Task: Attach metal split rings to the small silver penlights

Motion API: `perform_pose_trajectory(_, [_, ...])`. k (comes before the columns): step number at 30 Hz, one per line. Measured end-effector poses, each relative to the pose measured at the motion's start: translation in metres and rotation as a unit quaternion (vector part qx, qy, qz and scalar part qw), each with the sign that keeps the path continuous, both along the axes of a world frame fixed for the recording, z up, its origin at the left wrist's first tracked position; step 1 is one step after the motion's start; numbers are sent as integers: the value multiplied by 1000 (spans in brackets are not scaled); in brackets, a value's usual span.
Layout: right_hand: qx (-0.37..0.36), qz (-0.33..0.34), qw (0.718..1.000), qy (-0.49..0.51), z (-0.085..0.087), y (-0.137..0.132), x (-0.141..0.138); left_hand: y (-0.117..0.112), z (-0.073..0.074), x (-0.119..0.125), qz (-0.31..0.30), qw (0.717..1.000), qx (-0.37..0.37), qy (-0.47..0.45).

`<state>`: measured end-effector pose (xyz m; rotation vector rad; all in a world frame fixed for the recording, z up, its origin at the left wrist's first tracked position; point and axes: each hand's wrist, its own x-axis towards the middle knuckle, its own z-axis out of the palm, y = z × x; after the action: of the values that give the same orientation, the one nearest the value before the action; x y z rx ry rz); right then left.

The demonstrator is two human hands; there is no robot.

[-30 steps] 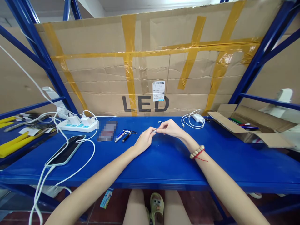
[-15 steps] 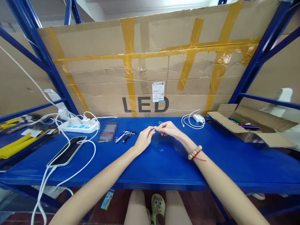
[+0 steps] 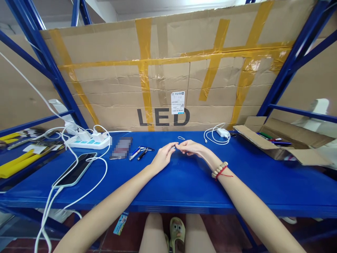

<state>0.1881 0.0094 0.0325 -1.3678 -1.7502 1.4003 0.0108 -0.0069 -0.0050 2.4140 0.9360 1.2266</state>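
Note:
My left hand (image 3: 163, 157) is closed in a pinch above the middle of the blue table, its fingertips pointing to the right. My right hand (image 3: 191, 147), also pinched, meets those fingertips from the other side. Whatever small thing sits between them is mostly covered by the fingers and too small to name. Just behind the hands, a small pale clip-like loop (image 3: 181, 138) lies on the table. To the left of my left hand are a blue and silver pen (image 3: 135, 154) and a black pen (image 3: 142, 154), lying side by side.
A blurred-out phone-like slab (image 3: 121, 148), a charging phone (image 3: 75, 170) and a white power strip (image 3: 89, 142) with trailing cables are on the left. A coiled white cable (image 3: 217, 135) lies at the back. An open cardboard box (image 3: 273, 146) with pens stands right.
My right hand has lowered slightly and shifted right, uncovering more of the pale loop behind it. My left hand stays almost where it was, still pinched.

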Motion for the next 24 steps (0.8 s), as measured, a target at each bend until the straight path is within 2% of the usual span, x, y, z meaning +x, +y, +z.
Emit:
perform_pose_trajectory(5, [18,-20,1000,-5,0,0,-4,0,1,1,13,1000,-15,-4])
perform_pose_trajectory(8, [99,-55,994,9,-3,2,-10,2,3,2,43,998,-41,-19])
perform_pose_trajectory(13, [255,-93,962,9,-11,9,-13,5,4,3,54,995,-75,-37])
perform_pose_trajectory(19, [342,-17,935,95,-10,13,-11,5,4,3,31,994,-97,-43])
perform_pose_trajectory(24, [385,7,921,61,-9,15,-2,3,5,3,12,993,-116,-17])
